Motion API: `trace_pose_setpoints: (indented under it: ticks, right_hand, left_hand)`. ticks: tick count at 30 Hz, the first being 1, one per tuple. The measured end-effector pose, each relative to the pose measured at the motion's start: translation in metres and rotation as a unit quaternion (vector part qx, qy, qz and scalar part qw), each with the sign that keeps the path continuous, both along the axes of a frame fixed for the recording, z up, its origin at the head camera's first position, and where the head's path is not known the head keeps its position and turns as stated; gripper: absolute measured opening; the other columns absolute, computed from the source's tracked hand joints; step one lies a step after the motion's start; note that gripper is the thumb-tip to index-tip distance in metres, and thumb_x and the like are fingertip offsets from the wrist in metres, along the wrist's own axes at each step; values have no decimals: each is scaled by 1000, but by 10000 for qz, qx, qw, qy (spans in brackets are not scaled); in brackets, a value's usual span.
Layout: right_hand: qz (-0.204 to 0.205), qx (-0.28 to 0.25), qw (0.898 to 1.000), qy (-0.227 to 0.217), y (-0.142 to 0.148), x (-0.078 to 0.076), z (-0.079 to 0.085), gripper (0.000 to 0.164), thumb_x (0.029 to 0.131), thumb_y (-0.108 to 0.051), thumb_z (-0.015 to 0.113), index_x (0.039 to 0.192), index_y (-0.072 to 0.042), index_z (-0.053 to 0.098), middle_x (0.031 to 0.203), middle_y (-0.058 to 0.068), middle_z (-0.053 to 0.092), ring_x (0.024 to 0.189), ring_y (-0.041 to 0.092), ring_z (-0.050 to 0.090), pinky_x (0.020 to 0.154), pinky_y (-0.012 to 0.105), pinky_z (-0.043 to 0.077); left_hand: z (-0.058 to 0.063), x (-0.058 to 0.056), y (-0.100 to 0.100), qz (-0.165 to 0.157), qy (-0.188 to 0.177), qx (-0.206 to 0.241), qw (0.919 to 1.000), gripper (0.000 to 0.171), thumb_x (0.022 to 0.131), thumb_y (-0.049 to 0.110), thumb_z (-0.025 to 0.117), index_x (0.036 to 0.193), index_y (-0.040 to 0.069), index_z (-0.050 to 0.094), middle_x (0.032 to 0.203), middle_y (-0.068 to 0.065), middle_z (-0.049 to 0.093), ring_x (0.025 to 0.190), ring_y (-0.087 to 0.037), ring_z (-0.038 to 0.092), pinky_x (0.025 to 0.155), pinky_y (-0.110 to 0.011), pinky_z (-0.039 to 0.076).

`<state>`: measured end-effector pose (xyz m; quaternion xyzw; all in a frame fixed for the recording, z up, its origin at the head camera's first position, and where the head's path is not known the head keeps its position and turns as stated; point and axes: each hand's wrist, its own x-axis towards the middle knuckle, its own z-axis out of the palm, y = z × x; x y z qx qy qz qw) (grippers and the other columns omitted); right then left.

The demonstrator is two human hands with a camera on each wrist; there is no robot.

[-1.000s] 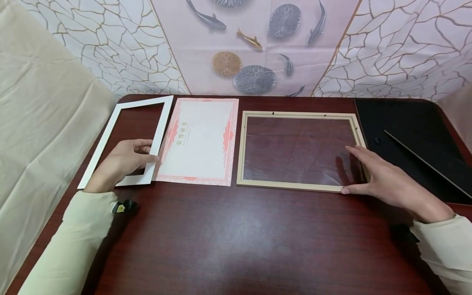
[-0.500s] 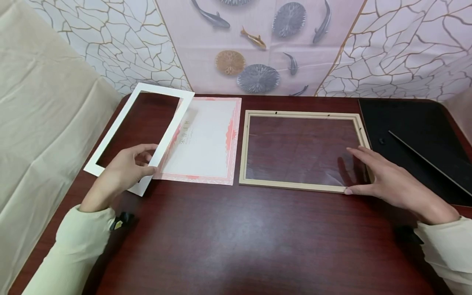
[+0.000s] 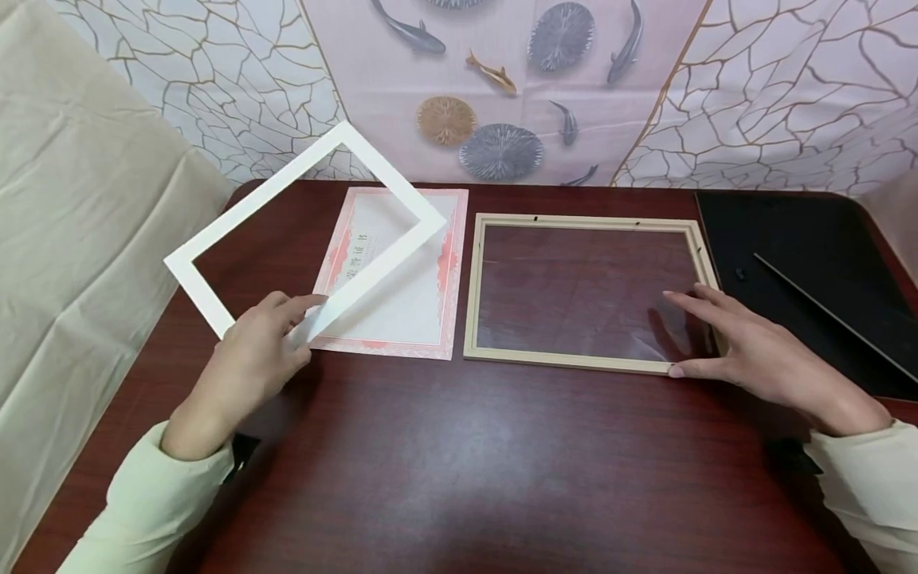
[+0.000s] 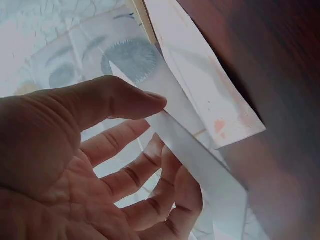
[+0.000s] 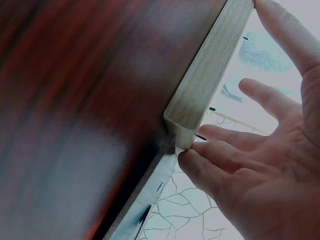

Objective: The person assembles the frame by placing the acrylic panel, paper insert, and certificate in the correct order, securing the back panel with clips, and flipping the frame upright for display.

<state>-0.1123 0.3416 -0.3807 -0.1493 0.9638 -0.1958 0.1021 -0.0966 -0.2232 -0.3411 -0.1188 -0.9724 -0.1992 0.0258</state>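
Pinching a white mat (image 3: 380, 268) between thumb and fingers, the left hand (image 3: 251, 363) sits between 8 and 9 o'clock in the head view. The right hand (image 3: 760, 343), just past 3 o'clock, has its fingers spread wide over the right end of a wooden frame (image 3: 574, 361), its thumb touching the near edge. The mat, between 9 and 10 o'clock, is tilted and turned cornerwise: one corner points to 11 o'clock, another is over a pink-bordered certificate (image 3: 416, 319). The certificate lies at 9 o'clock, near the centre. Flat at 3 o'clock, apart from the certificate, is the frame, with a clear sheet (image 3: 566, 287) inside. Farther out at 3 o'clock, just beside the frame, is a black board (image 3: 782, 219), a thin strip (image 3: 825, 310) slanting across it. Beneath is a dark red table (image 3: 466, 446). At 12 o'clock hangs a fish-patterned cloth (image 3: 610, 104); at the 9 o'clock edge, a cream cloth (image 3: 72, 239).
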Motion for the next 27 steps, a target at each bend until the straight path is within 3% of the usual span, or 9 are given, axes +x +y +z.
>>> trace_pose_setpoints:
  ticks: [4, 8, 15, 19, 27]
  right_hand:
    - [13, 6, 10000, 42, 1, 0, 0, 100, 81, -41, 90, 164, -20, 37, 168, 31, 23, 141, 58, 40, 93, 70, 44]
    - [11, 17, 10000, 78, 1, 0, 0, 103, 81, -42, 90, 164, -18, 35, 167, 32, 24, 143, 58, 38, 95, 69, 43]
    - [-204, -89, 9995, -243, -3, -2, 3, 121, 80, -42, 91, 168, -8, 16, 170, 31, 21, 154, 54, 25, 107, 73, 33]
    - [-357, -140, 9985, -393, -4, -3, 4, 130, 79, -42, 92, 169, -9, 5, 170, 33, 14, 153, 57, 23, 108, 75, 31]
    - [-252, -517, 9982, 166, -4, -2, -1, 135, 73, -28, 97, 168, -3, 4, 168, 36, 17, 153, 57, 22, 114, 76, 26]
  left_hand:
    - [2, 8, 15, -177, 371, -467, 9981, 62, 78, -6, 71, 138, 12, 67, 109, -11, 66, 85, -34, 59, 53, -44, 47]
    - [2, 12, 32, -434, 675, -847, 9932, 63, 80, -8, 67, 139, 15, 67, 114, -8, 67, 89, -36, 57, 56, -50, 52]
    - [-2, 12, 66, -1271, 1447, -1426, 9709, 59, 79, -10, 67, 132, 16, 72, 106, -7, 68, 82, -36, 60, 51, -42, 50]
    - [-2, 9, 84, -1627, 1411, -1481, 9652, 59, 80, -10, 67, 132, 19, 71, 105, -4, 66, 85, -34, 61, 53, -39, 50]
    - [2, -2, 117, -2173, 945, -1508, 9597, 58, 86, -6, 70, 138, 20, 70, 106, -2, 64, 81, -31, 57, 54, -35, 49]
